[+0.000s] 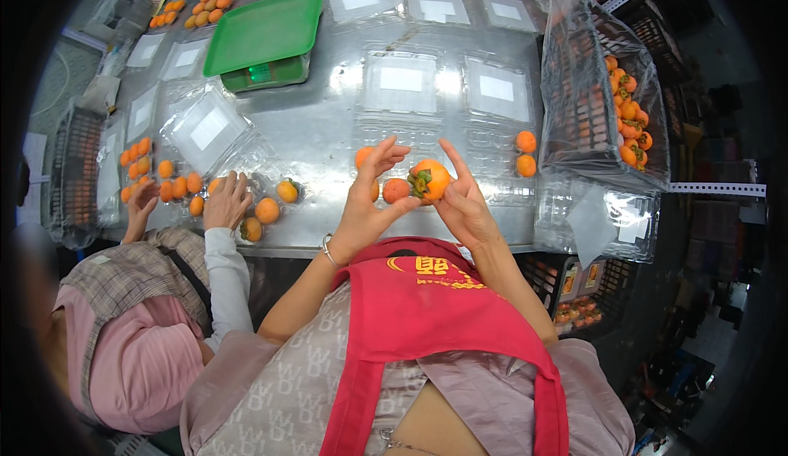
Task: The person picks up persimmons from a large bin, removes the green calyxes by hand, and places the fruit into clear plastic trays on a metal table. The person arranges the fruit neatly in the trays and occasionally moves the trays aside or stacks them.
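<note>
An orange persimmon (pixel 436 179) with a green calyx rests against the fingers of my right hand (pixel 466 210), above the table's near edge. My right index finger points away from the fruit. To its left is my left hand (pixel 364 206), fingers spread and curved, its thumb tip close to the calyx; I cannot tell whether it touches. Beyond my hands, an open clear plastic clamshell box (pixel 403 114) has a white label on its lid. More persimmons (pixel 395 191) lie around my left hand, partly hidden by it.
A co-worker's hand (pixel 226 200) touches persimmons at the left. A green tray (pixel 265 31) sits on a scale (pixel 271 74). A plastic-lined crate (pixel 572 86) of persimmons stands right. Another clamshell (pixel 497 89) lies open beside two persimmons (pixel 526 153). Stacked clear boxes (pixel 628 222) overhang the table edge.
</note>
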Demonstrator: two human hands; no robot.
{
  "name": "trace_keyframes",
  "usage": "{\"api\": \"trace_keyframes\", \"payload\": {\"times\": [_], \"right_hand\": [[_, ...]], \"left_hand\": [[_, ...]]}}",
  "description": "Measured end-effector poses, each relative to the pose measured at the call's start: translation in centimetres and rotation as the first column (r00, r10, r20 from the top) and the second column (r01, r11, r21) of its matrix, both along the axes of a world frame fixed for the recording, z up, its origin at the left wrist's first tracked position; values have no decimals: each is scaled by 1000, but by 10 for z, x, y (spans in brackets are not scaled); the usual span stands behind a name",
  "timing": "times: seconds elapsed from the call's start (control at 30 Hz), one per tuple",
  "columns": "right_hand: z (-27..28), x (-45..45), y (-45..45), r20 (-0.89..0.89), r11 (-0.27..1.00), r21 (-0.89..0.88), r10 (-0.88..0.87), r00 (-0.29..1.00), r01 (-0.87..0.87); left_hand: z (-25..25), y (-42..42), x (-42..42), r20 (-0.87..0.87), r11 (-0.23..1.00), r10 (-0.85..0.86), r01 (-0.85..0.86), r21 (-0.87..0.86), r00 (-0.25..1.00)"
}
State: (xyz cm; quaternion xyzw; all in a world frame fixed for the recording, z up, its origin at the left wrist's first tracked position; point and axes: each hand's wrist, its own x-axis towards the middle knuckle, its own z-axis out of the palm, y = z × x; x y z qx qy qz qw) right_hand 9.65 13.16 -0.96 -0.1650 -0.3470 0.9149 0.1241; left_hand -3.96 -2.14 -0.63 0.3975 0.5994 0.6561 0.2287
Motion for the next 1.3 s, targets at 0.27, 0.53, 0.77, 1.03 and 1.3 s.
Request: {"api": "trace_keyframes", "payload": {"times": [0.27,0.53,0.77,1.03,1.3], "right_hand": [[6,-1,6,25,362,931,-202,979,51],[13,-10,5,-63,-183,983,-221,973,22],[0,-11,12,-33,-186,982,-268,963,-18],[-72,-40,48,99,-45,991,-363,927,-124],[-102,-111,53,207,-63,971,-265,942,-231]], "left_hand": [[-12,-8,-9,373,990,135,-114,-79,918],[-22,-7,-8,446,986,168,-139,-97,879],[-51,-18,-28,505,934,353,-328,-142,788],[-86,-48,-58,480,858,513,-442,-262,712],[-89,-42,-53,505,869,495,-405,-284,707]]}}
